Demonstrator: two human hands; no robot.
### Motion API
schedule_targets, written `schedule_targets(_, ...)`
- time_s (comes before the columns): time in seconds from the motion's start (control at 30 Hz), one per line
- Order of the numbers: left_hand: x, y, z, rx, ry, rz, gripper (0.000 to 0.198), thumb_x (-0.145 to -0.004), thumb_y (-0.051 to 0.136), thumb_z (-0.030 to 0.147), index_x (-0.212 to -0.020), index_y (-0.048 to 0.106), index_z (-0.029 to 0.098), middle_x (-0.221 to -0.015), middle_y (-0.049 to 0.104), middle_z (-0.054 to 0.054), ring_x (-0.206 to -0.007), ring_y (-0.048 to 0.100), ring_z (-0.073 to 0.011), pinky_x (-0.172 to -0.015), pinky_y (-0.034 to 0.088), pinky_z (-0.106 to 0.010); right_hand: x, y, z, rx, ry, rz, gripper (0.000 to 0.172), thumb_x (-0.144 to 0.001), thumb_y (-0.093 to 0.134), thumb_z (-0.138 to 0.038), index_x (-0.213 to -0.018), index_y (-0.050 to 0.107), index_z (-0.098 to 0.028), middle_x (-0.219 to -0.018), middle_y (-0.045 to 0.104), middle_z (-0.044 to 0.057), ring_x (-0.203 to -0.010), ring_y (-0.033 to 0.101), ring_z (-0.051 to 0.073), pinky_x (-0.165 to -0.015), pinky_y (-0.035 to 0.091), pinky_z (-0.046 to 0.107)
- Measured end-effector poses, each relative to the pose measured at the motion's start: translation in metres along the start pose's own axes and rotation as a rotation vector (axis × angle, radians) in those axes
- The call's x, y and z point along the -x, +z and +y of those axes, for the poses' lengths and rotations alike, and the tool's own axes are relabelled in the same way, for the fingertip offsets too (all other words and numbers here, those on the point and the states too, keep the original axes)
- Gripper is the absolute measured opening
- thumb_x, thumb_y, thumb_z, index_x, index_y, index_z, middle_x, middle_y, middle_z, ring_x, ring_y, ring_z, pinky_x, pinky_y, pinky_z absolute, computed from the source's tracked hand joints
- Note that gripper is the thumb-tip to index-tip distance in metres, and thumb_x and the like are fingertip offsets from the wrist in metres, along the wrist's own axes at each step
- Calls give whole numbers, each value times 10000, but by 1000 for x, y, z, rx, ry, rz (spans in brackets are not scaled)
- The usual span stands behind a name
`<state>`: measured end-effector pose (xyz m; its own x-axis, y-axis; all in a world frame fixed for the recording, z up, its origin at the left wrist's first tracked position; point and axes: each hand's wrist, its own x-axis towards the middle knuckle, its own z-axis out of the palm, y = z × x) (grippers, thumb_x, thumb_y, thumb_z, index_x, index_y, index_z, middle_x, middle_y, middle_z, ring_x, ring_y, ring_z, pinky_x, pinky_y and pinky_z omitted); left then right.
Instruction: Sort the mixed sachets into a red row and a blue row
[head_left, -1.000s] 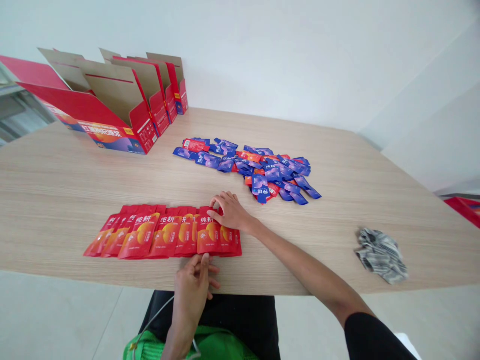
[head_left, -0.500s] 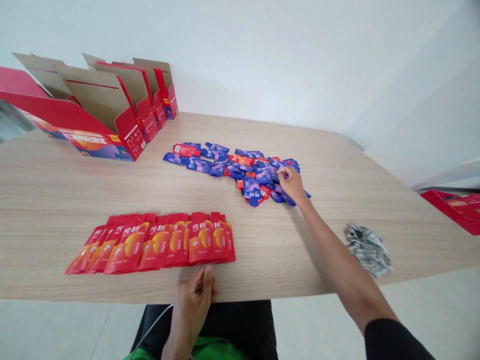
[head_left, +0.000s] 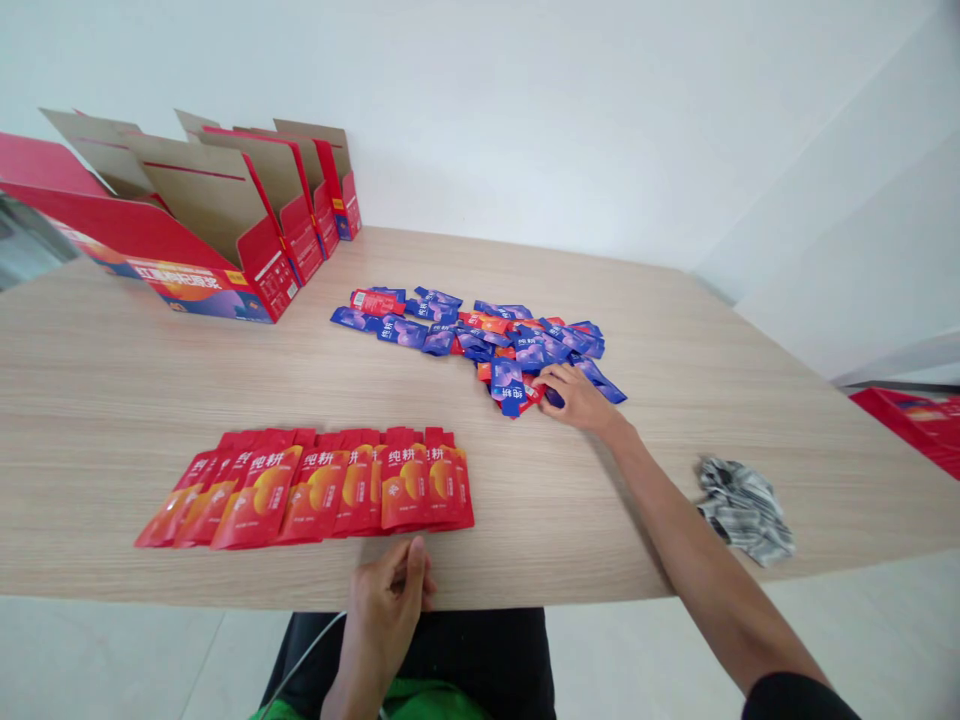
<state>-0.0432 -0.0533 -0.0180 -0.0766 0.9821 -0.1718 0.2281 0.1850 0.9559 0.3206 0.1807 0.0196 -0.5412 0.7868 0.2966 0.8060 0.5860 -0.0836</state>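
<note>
The left hand [head_left: 386, 610] curls loosely at the front edge, the right hand [head_left: 574, 398] is half-open with bent fingers, and whether either grips anything I cannot tell. The pale wood-grain bench [head_left: 540, 520] has open room across its middle, with open red cardboard cartons [head_left: 266, 285] back left. A row of flat red foil pouches [head_left: 315, 490] lies near the front edge; the right fingers meet the near side of a loose blue-and-red foil pouch heap [head_left: 529, 345], and a crumpled grey striped cloth [head_left: 742, 510] lies right.

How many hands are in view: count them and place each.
2. The left hand is at the near edge of the table, before the row of red pouches; the right hand is at the near side of the blue and red pouch pile.
</note>
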Motion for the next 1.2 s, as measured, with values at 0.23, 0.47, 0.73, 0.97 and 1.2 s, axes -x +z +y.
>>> schedule_targets(0.23, -1, -3, 8, 7, 13, -42, 602, -965, 508, 750, -692, 620, 226, -553, 663, -22, -449, 656, -167, -472, 520, -236, 9, 2, 2, -42, 96, 96, 233, -1032, 492, -318, -939, 690, -239, -1096, 751, 150, -1052, 614, 324, -1007, 444, 526)
schedule_targets(0.47, 3, -3, 19, 23, 6, -18, 563, -972, 534, 716, -702, 618, 229, -563, 664, -15, -465, 646, -164, -502, 513, -245, 26, -22, 5, -255, 345, 515, 301, -1001, 521, -559, -952, 593, -271, -1002, 731, 125, -969, 678, 313, -915, 533, 483)
schedule_targets(0.73, 14, -1, 27, 85, 126, -101, 497, -1036, 479, 657, -921, 655, 208, -656, 685, -17, -506, 646, -149, -499, 477, -228, 32, -51, -65, -755, 403, 416, 511, -936, 559, -786, -987, 544, -278, -693, 547, -21, -604, 516, 185, -581, 454, 311)
schedule_targets(0.97, 29, 11, 45, 105, 171, -202, 708, -983, 528, 709, -1452, 548, 180, -848, 731, -61, -580, 648, -181, -511, 496, -262, 33, -57, -173, -1043, 110, -396, 341, -1036, 560, -566, -1048, 631, -233, -811, 679, 0, -666, 585, 148, -635, 458, 277)
schedule_targets(1.2, 36, 16, 61, 110, 83, -121, 414, -969, 610, 588, -1175, 675, 235, -800, 719, -49, -680, 707, -226, -542, 547, -268, 30, -58, -224, -967, -45, -536, 224, -1089, 538, -431, -1252, 586, -286, -906, 758, -2, -787, 682, 183, -759, 444, 296)
